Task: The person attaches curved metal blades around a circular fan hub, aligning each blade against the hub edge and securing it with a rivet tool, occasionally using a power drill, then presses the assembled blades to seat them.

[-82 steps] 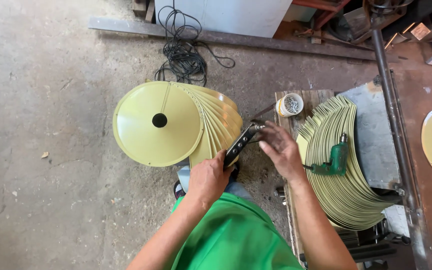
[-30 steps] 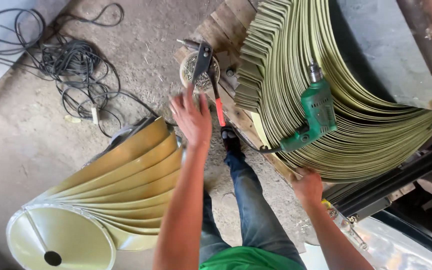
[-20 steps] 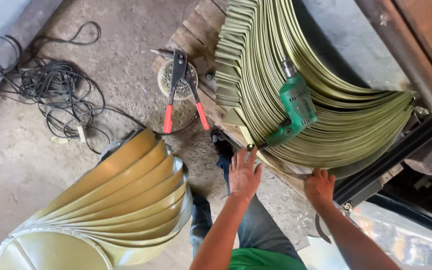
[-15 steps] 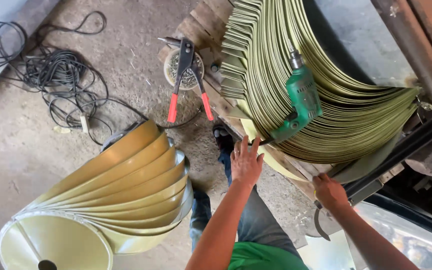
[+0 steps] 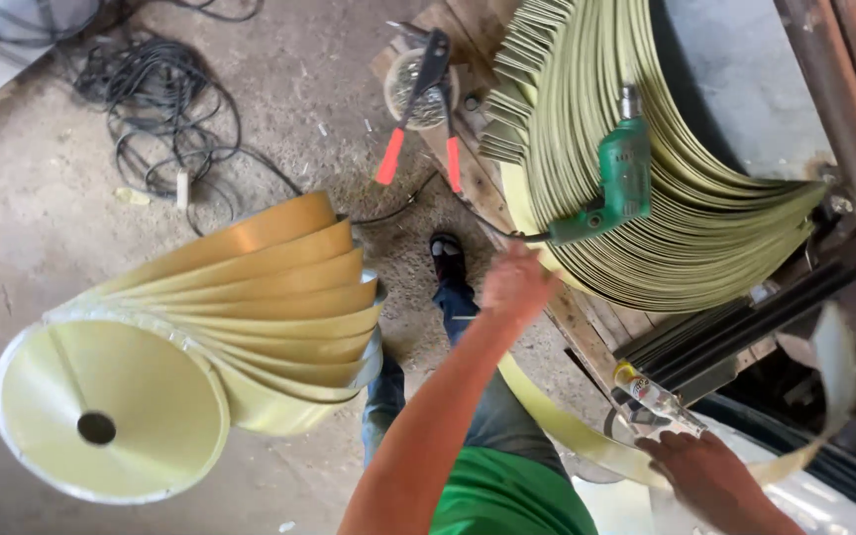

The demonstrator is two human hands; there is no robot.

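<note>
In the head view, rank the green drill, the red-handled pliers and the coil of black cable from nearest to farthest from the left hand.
From the left hand:
1. Green drill, just up and right, on the stacked strips.
2. Red-handled pliers, farther up, on the pallet.
3. Black cable, far left, on the floor.

1. Bare concrete floor (image 5: 71, 248) lies open at the left, between the tangle of black cable (image 5: 165, 119) and the stack of yellow cones (image 5: 240, 307).
2. A gap of floor runs between that stack and the wooden platform (image 5: 567, 317); the person's shoe (image 5: 448, 260) and leg stand in it.
3. The fanned pile of green strips (image 5: 705, 228) covers most of the platform, a green drill (image 5: 618, 183) lying on top.
4. Red-handled pliers (image 5: 423, 119) rest across a tin at the platform's far corner.
5. A long strip (image 5: 557, 421) curves across the space between the left hand (image 5: 515, 287) and the right hand (image 5: 705, 476).
</note>
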